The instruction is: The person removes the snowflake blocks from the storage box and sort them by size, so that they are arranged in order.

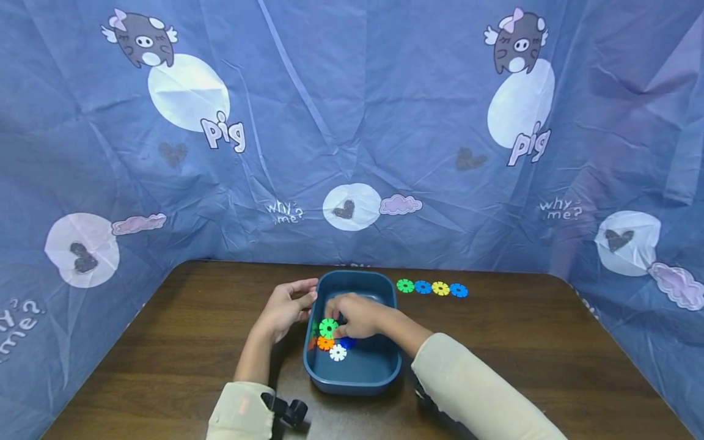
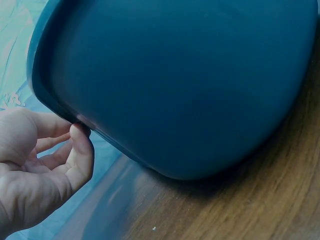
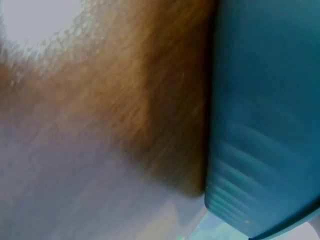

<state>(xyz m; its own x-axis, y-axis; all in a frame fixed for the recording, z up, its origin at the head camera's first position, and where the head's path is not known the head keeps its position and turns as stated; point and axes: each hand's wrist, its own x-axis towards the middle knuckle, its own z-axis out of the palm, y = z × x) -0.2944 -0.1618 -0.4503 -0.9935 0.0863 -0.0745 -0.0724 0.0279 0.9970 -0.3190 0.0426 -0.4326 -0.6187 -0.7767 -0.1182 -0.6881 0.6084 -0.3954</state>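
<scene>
A dark blue plastic bin (image 1: 357,385) sits on the table. My left hand (image 1: 283,310) is at its left side; in the left wrist view the thumb and forefinger of that hand (image 2: 45,160) pinch the bin's rim (image 2: 115,142). Inside the bin, my right hand (image 1: 357,316) reaches in from the right and pinches a green snowflake disc (image 1: 328,328), which is tilted up. Under and beside it lie an orange disc (image 1: 326,343), a white disc (image 1: 338,352) and a dark blue disc (image 1: 348,343), partly covered by the hand. The right wrist view shows only the bin's outer wall (image 3: 265,115).
Beyond the bin's far right corner, a row of discs lies on the brown wooden table (image 1: 522,342): green (image 1: 405,286), blue (image 1: 423,287), yellow (image 1: 440,288) and another blue (image 1: 459,290). A blue printed cloth (image 1: 440,232) hangs behind and around the table.
</scene>
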